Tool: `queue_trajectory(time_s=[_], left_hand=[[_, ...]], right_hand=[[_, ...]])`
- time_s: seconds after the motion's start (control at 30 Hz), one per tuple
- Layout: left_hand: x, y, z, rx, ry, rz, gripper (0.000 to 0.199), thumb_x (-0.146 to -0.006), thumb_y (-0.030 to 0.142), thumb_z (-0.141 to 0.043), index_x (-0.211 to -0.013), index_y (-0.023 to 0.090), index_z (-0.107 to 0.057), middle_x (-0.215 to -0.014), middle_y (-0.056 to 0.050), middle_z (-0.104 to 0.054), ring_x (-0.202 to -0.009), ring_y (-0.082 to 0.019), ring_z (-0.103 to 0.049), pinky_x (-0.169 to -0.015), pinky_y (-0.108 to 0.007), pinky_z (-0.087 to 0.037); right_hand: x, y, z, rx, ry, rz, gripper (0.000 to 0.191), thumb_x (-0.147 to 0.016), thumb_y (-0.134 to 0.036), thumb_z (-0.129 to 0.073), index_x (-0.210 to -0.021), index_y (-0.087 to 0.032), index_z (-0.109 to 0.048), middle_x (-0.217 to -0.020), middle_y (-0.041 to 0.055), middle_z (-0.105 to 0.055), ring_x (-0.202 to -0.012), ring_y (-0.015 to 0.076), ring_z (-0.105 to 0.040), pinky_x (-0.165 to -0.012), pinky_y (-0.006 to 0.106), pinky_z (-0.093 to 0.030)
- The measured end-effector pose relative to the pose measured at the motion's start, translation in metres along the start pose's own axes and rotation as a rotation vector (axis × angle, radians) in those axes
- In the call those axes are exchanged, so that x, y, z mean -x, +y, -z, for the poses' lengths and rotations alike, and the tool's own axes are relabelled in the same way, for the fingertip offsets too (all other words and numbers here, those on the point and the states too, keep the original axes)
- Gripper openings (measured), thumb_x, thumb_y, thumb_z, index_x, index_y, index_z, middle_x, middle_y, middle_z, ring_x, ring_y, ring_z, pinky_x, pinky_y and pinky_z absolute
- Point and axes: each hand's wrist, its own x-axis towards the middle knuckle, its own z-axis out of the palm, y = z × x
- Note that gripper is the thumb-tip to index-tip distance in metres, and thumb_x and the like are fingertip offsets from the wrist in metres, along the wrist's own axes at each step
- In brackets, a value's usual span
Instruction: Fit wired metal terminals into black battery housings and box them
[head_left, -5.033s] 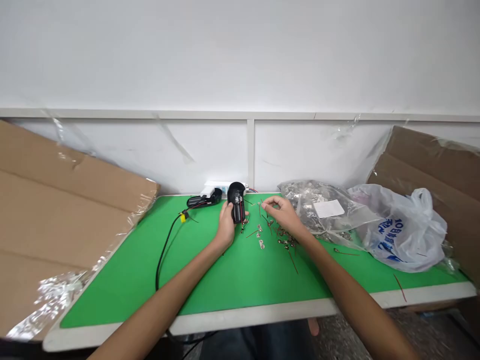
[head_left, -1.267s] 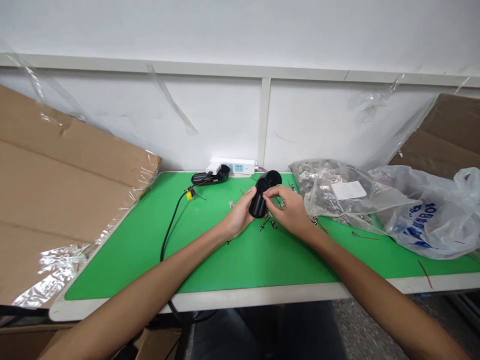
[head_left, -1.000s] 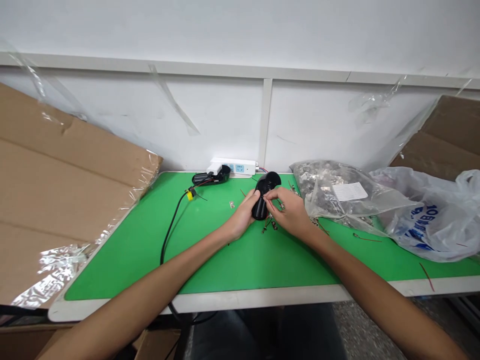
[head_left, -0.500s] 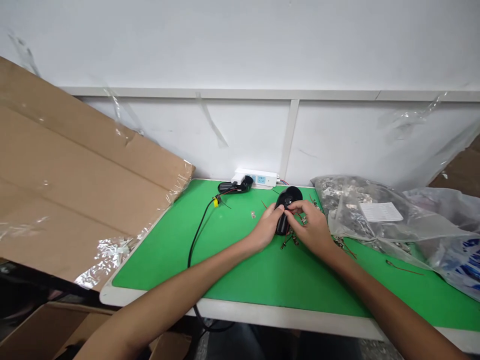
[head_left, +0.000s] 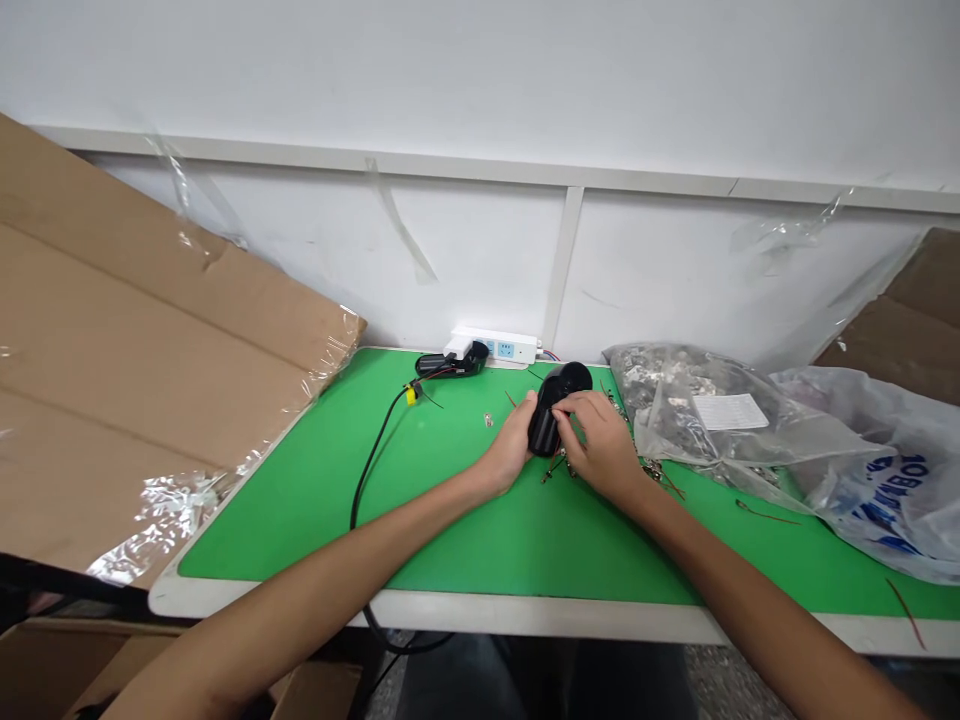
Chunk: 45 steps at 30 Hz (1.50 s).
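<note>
Right hand (head_left: 600, 445) has moved from the loose wired contacts (head_left: 654, 470) to the black plastic housing (head_left: 552, 392), fingertips pinched, contents unclear. Left hand (head_left: 512, 440) grips it above the tabletop (head_left: 525, 565); both now likely working it.

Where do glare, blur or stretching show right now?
Head view: bright glare on the shiny tape low on the left cardboard; head view: metal bits by the right hand look soft; head view: forearms seem stretched toward the lower corners.

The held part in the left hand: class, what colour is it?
The held part is black and glossy; it shows best in the head view.
</note>
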Motion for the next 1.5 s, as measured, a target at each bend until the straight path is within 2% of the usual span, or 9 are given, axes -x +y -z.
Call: queue_trajectory(time_s=[0.13, 0.3, 0.6, 0.87, 1.1, 1.2, 1.27, 1.37, 1.5], left_hand=[[0.003, 0.0, -0.003, -0.013, 0.034, -0.042, 0.061, -0.077, 0.072, -0.08, -0.098, 0.017, -0.065, -0.078, 0.001, -0.061, -0.069, -0.013, -0.056, -0.061, -0.024, -0.048], [0.005, 0.0, -0.005, -0.035, 0.037, -0.109, 0.061, -0.074, 0.071, -0.084, -0.094, 0.017, -0.062, -0.082, 0.003, -0.059, -0.076, -0.012, -0.053, -0.069, -0.023, -0.047], [0.002, -0.003, -0.003, -0.027, 0.004, -0.159, 0.053, -0.081, 0.067, -0.08, -0.095, 0.018, -0.067, -0.087, 0.001, -0.062, -0.083, -0.013, -0.055, -0.08, -0.023, -0.047], [0.0, -0.007, 0.002, -0.145, -0.002, -0.207, 0.05, -0.089, 0.068, -0.072, -0.094, 0.019, -0.064, -0.087, 0.001, -0.059, -0.083, -0.014, -0.053, -0.079, -0.024, -0.046], [0.003, -0.002, 0.001, -0.372, -0.014, -0.309, 0.052, -0.097, 0.07, -0.058, -0.098, 0.019, -0.067, -0.096, -0.002, -0.064, -0.092, -0.017, -0.055, -0.092, -0.028, -0.047], [0.002, -0.003, 0.003, -0.381, -0.023, -0.285, 0.051, -0.097, 0.07, -0.057, -0.102, 0.02, -0.067, -0.098, -0.003, -0.067, -0.096, -0.019, -0.058, -0.092, -0.029, -0.049], [0.0, -0.004, 0.004, -0.347, -0.016, -0.263, 0.051, -0.096, 0.07, -0.059, -0.105, 0.02, -0.067, -0.1, -0.004, -0.068, -0.101, -0.02, -0.06, -0.093, -0.03, -0.051], [-0.002, -0.002, 0.005, -0.296, -0.034, -0.242, 0.054, -0.095, 0.068, -0.064, -0.116, 0.019, -0.067, -0.112, -0.007, -0.07, -0.114, -0.023, -0.061, -0.103, -0.033, -0.05], [0.001, 0.012, 0.001, -0.173, -0.165, -0.191, 0.061, -0.097, 0.059, -0.067, -0.145, 0.022, -0.056, -0.142, -0.011, -0.064, -0.135, -0.027, -0.057, -0.114, -0.04, -0.046]], right_hand=[[0.0, -0.002, 0.0, 0.079, 0.002, 0.024, 0.008, -0.103, -0.02, -0.058, -0.107, -0.02, -0.064, -0.103, 0.0108, -0.071, -0.1, 0.0259, -0.065, -0.09, 0.042, -0.053], [-0.001, -0.002, 0.002, 0.127, 0.002, 0.061, 0.007, -0.102, -0.019, -0.059, -0.106, -0.019, -0.065, -0.102, 0.0108, -0.072, -0.099, 0.0259, -0.066, -0.088, 0.042, -0.054], [-0.003, -0.004, 0.004, 0.128, -0.003, 0.094, 0.011, -0.102, -0.016, -0.057, -0.107, -0.017, -0.066, -0.1, 0.0114, -0.071, -0.097, 0.0253, -0.065, -0.085, 0.04, -0.055], [-0.004, -0.004, 0.006, 0.143, -0.027, 0.099, 0.012, -0.103, -0.017, -0.055, -0.104, -0.017, -0.067, -0.099, 0.0124, -0.071, -0.098, 0.0258, -0.066, -0.085, 0.04, -0.054], [-0.003, -0.005, 0.007, 0.17, -0.04, 0.121, 0.014, -0.103, -0.016, -0.053, -0.101, -0.017, -0.067, -0.098, 0.0123, -0.071, -0.094, 0.0252, -0.064, -0.084, 0.04, -0.053], [-0.003, -0.005, 0.006, 0.157, -0.042, 0.123, 0.016, -0.104, -0.016, -0.052, -0.101, -0.017, -0.067, -0.097, 0.0124, -0.071, -0.093, 0.025, -0.064, -0.084, 0.039, -0.053], [-0.003, -0.003, 0.004, 0.124, -0.043, 0.11, 0.016, -0.104, -0.016, -0.052, -0.101, -0.017, -0.068, -0.097, 0.0128, -0.071, -0.094, 0.025, -0.065, -0.084, 0.039, -0.054], [-0.004, 0.0, 0.003, 0.015, -0.033, 0.052, 0.016, -0.103, -0.018, -0.053, -0.103, -0.018, -0.07, -0.1, 0.0127, -0.072, -0.097, 0.0246, -0.066, -0.087, 0.04, -0.055], [-0.01, 0.004, 0.006, -0.304, 0.069, -0.179, 0.013, -0.1, -0.028, -0.064, -0.101, -0.021, -0.076, -0.099, 0.008, -0.074, -0.097, 0.0221, -0.069, -0.09, 0.04, -0.056]])
